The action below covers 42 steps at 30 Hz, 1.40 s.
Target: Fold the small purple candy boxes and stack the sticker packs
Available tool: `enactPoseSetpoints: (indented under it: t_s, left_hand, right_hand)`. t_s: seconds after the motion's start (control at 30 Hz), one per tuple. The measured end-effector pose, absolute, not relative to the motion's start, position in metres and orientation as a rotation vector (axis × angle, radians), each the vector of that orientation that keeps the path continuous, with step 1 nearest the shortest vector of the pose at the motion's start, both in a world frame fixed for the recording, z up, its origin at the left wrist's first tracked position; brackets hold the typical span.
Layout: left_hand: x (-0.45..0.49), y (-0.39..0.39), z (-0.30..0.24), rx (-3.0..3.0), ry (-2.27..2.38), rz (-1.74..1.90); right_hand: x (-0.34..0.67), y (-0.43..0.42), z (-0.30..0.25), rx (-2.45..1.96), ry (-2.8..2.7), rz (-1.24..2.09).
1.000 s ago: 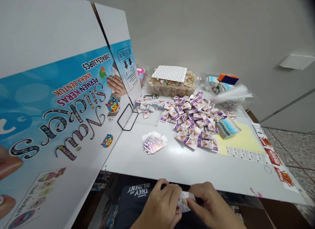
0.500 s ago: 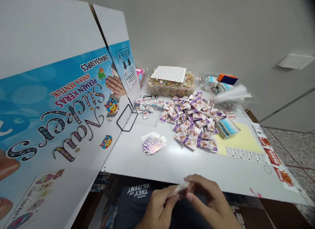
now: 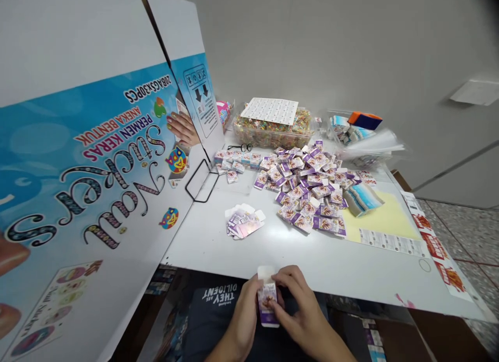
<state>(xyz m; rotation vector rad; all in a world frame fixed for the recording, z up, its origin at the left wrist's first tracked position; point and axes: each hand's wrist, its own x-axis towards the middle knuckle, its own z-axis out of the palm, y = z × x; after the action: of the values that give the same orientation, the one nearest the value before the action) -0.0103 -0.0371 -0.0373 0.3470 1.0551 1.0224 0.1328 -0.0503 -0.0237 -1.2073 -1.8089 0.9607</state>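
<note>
Near my lap, a small purple-and-white paper box (image 3: 267, 299) stands between both hands, its white top flap raised. My left hand (image 3: 245, 307) is closed along the box's left side. My right hand (image 3: 298, 305) grips the right side, fingers bent at the upper edge and thumb on the front. Beyond my hands lies a loose stack of flat box blanks (image 3: 244, 222). Farther back, a large heap of similar purple-and-white boxes (image 3: 307, 185) spreads over the white table (image 3: 218, 255).
A big "Nail Stickers" carton (image 3: 97, 170) walls off the left side. Behind the heap stands a clear tub of colourful small pieces (image 3: 273, 131) with a printed sheet (image 3: 270, 110) on top. Glasses (image 3: 240, 147), a blue-banded bundle (image 3: 363, 198) and yellow paper (image 3: 393, 219) lie around.
Both hands have moved slightly left and down. The box, blurred and edge-on before, now stands upright facing me with its shape opened out. The view has shifted slightly.
</note>
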Motion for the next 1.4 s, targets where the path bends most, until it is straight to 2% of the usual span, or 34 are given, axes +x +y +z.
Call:
enactPoseSetpoints:
  t_s: [0.13,0.3,0.53,0.73,0.83,0.97,1.4]
  left_hand:
    - [-0.009,-0.039,-0.039,0.249,0.944,0.937]
    - [-0.009,-0.038,-0.036,0.355,0.881,0.998]
    - [-0.01,-0.031,-0.029,0.77,0.928,0.942]
    - [-0.007,-0.035,-0.032,0.741,1.057,0.977]
    - [-0.006,-0.036,-0.035,0.826,1.063,0.994]
    - [-0.005,-0.036,-0.038,0.916,1.059,0.995]
    - [-0.01,-0.033,-0.041,0.937,1.043,1.006]
  right_hand:
    - [0.128,-0.046,-0.025,-1.166,-1.833,1.011]
    - [0.127,-0.025,-0.023,-1.061,-1.74,0.939]
    - [0.133,-0.022,-0.049,-1.389,-1.279,0.765]
    - [0.14,-0.032,-0.052,-1.204,-1.642,0.745]
    - [0.139,-0.03,-0.044,-1.268,-1.472,0.933]
    - [0.133,-0.024,-0.038,-1.395,-0.912,1.287]
    - [0.123,-0.023,-0.033,-1.161,-0.445,1.485]
